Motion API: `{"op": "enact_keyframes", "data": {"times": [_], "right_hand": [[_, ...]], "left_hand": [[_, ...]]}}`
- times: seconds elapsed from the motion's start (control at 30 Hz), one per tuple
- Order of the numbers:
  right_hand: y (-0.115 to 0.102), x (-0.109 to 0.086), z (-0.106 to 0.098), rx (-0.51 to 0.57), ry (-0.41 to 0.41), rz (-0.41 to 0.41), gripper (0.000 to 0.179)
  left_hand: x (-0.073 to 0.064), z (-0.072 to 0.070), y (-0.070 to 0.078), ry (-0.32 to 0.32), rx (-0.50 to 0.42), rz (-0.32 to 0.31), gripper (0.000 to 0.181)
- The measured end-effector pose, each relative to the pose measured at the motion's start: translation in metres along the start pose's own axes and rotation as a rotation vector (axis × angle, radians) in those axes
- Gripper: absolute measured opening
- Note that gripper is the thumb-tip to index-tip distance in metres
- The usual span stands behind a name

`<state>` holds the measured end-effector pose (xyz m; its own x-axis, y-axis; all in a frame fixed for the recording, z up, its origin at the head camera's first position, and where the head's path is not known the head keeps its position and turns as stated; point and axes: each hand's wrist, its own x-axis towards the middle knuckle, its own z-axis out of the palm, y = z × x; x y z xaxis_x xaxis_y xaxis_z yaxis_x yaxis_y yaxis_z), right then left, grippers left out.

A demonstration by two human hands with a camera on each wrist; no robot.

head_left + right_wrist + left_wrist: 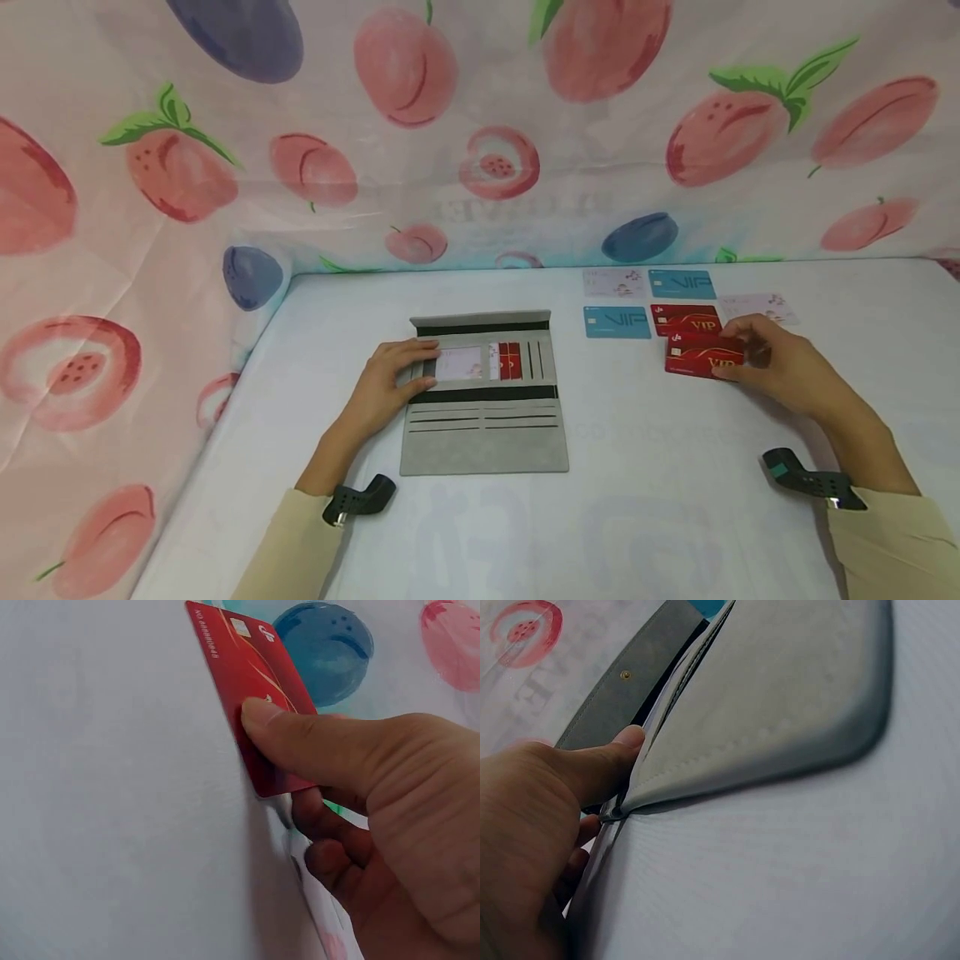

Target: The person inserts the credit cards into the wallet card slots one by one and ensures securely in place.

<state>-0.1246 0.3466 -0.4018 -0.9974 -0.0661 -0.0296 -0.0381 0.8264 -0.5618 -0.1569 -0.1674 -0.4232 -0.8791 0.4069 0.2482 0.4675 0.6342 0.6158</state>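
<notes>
A grey wallet (486, 450) lies unfolded, with a pale card (459, 364) and a strip of red card (511, 360) showing in its upper half. My left hand (382, 379) rests at the wallet's left edge, fingertips and thumb on the upper panel. In the left wrist view, the thumb (604, 761) touches the wallet beside its fold. On the right, my right hand (783, 367) pinches a red VIP card (693, 356) by its right end. The right wrist view shows the thumb across this card's (247, 656) face, with fingers behind it.
Behind the held card lie another red VIP card (678, 317), two blue VIP cards (682, 284) and two pale flowered cards (611, 283). A fruit-printed cloth (570, 167) rises along the white table's (637, 483) back and left sides.
</notes>
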Motion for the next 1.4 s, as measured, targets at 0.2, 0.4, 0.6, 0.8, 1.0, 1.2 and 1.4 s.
{"op": "enact_keyframes", "data": {"times": [0.2, 0.4, 0.6, 0.8, 1.0, 1.2, 1.4], "right_hand": [[-0.002, -0.003, -0.007, 0.016, -0.008, -0.076, 0.048], [-0.006, -0.003, -0.013, 0.042, -0.040, -0.040, 0.052], [-0.006, -0.004, -0.014, 0.110, -0.015, -0.012, 0.052], [-0.019, -0.002, -0.013, 0.188, 0.005, 0.006, 0.055], [-0.038, -0.002, -0.006, 0.284, -0.015, 0.012, 0.057], [-0.057, 0.000, 0.005, 0.365, -0.076, 0.026, 0.060], [-0.078, 0.000, 0.016, 0.435, -0.085, 0.034, 0.060]], "left_hand": [[-0.001, 0.001, -0.001, 0.005, 0.001, 0.002, 0.040], [0.000, -0.001, 0.000, 0.001, 0.006, 0.004, 0.040], [0.000, 0.000, -0.002, -0.011, 0.018, -0.016, 0.039], [0.000, 0.001, -0.003, -0.007, 0.020, -0.015, 0.038], [-0.001, 0.001, -0.003, 0.003, 0.012, -0.001, 0.038], [-0.001, 0.002, -0.002, 0.013, 0.017, 0.012, 0.039], [-0.001, 0.002, -0.002, 0.010, 0.014, 0.006, 0.039]]}}
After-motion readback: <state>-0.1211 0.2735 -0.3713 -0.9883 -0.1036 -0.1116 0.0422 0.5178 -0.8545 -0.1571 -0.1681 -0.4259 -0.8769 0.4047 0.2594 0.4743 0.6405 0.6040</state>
